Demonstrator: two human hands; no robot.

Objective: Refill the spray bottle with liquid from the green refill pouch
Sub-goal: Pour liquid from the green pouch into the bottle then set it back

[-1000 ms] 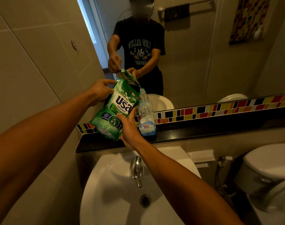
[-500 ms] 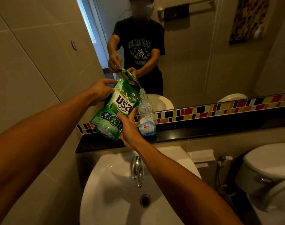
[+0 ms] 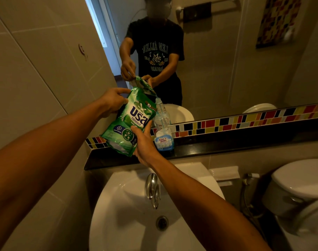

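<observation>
The green refill pouch is tilted to the right, its top corner over the open neck of the clear spray bottle. The bottle stands upright on the black ledge, with no spray head on it and blue liquid low inside. My left hand grips the pouch's upper left edge. My right hand holds the pouch's lower right side, just left of the bottle. A thin stream seems to run from the pouch corner into the bottle neck.
A white sink with a chrome tap lies right below my arms. A mirror rises behind the ledge, above a strip of coloured tiles. A toilet stands at the right. A tiled wall closes the left.
</observation>
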